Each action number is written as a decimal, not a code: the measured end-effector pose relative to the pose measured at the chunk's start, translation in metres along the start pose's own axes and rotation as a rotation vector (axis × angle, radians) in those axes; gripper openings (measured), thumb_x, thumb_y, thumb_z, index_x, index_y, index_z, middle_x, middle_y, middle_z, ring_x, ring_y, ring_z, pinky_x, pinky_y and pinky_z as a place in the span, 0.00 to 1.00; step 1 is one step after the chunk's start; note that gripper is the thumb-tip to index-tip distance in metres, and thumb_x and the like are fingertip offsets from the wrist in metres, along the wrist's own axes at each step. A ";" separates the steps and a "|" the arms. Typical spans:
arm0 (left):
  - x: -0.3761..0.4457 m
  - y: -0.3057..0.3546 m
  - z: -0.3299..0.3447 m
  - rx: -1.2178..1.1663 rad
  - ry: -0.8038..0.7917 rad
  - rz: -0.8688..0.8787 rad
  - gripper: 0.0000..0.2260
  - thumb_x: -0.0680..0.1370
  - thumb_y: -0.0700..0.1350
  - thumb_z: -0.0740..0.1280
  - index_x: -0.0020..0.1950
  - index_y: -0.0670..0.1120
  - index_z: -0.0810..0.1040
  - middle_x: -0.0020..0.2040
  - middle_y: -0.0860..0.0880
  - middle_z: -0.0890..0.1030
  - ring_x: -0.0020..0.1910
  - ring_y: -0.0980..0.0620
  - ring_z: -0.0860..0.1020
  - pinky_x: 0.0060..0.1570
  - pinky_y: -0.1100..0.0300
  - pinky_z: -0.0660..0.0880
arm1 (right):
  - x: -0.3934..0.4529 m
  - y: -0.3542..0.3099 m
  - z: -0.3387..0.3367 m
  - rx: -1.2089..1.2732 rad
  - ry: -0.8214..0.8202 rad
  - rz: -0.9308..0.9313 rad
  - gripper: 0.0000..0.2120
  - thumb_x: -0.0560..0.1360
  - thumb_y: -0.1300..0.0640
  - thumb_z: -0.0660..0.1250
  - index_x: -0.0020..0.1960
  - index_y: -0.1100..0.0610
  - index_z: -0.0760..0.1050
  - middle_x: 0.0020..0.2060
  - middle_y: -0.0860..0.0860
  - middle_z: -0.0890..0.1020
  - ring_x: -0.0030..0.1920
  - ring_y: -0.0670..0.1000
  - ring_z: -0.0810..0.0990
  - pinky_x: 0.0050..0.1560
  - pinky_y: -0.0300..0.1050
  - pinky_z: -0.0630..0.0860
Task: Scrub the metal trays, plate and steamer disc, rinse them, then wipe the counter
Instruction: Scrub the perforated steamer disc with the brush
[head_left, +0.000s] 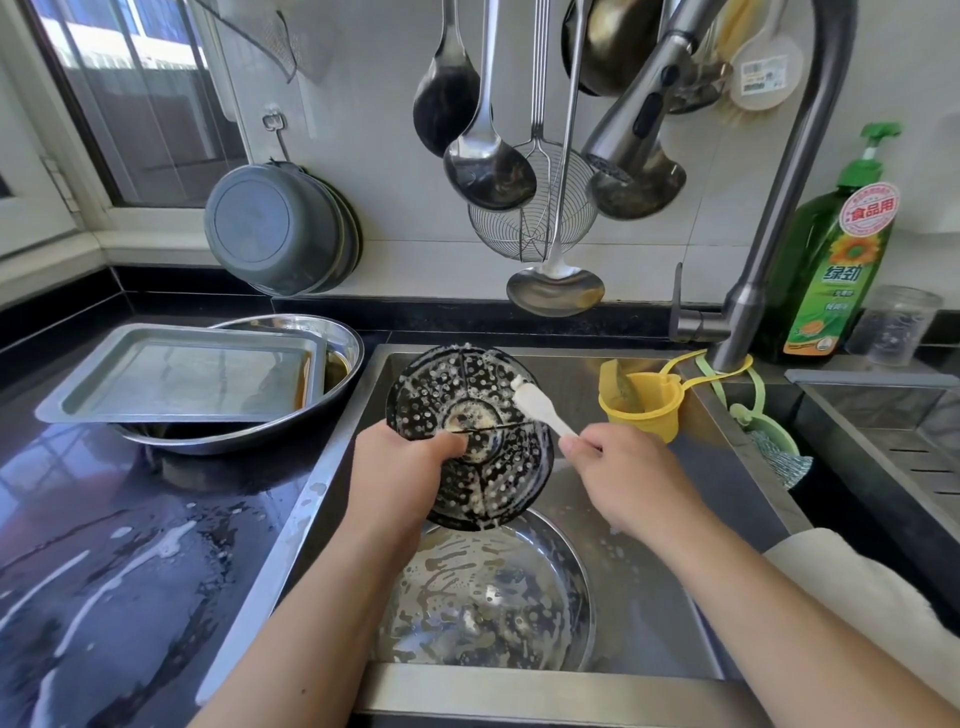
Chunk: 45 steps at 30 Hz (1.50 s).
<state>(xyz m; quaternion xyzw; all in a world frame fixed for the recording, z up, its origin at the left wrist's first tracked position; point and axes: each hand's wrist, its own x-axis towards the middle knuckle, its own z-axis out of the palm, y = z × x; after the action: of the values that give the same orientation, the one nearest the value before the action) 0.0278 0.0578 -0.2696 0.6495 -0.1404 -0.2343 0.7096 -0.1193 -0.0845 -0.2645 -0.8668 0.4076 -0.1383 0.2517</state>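
steamer disc (470, 436), soapy and tilted, sits over the sink (644, 519), above a sudsy plate (483, 597). far left on the wet counter (130, 519), a metal tray (176, 374) rests across a steel bowl (332, 332). my left hand (400, 467) grips the disc's near-left edge. my right hand (618, 467) pinches a white brush (540, 408), bristles on the disc's far-right part.

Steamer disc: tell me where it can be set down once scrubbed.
Freest patch: wet black counter left of the sink, in front of the stacked tray and bowl. The sink floor is crowded by the soapy plate; the yellow cup fills its far right corner.
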 end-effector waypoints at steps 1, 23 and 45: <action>-0.001 0.000 0.000 0.008 -0.005 0.002 0.09 0.72 0.32 0.74 0.49 0.42 0.85 0.42 0.44 0.88 0.43 0.41 0.87 0.50 0.40 0.84 | 0.000 0.000 -0.001 -0.002 0.007 -0.005 0.22 0.83 0.42 0.58 0.36 0.56 0.70 0.31 0.52 0.77 0.34 0.58 0.80 0.36 0.51 0.74; 0.007 0.003 -0.009 -0.191 0.142 -0.068 0.14 0.72 0.31 0.74 0.55 0.40 0.83 0.44 0.41 0.88 0.43 0.39 0.87 0.42 0.43 0.84 | -0.007 -0.006 0.005 -0.002 -0.191 0.032 0.23 0.83 0.43 0.61 0.41 0.61 0.78 0.26 0.50 0.73 0.31 0.53 0.72 0.34 0.45 0.65; 0.003 -0.001 -0.005 -0.014 0.001 -0.048 0.12 0.71 0.32 0.75 0.54 0.41 0.84 0.45 0.42 0.88 0.45 0.40 0.87 0.53 0.37 0.83 | -0.007 -0.008 0.008 -0.040 -0.067 -0.028 0.24 0.83 0.43 0.59 0.34 0.56 0.69 0.30 0.52 0.74 0.32 0.54 0.71 0.32 0.48 0.62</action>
<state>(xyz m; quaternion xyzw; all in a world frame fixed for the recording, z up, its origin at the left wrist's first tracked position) 0.0331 0.0604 -0.2721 0.6478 -0.1227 -0.2520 0.7084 -0.1153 -0.0718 -0.2675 -0.8815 0.3894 -0.1047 0.2458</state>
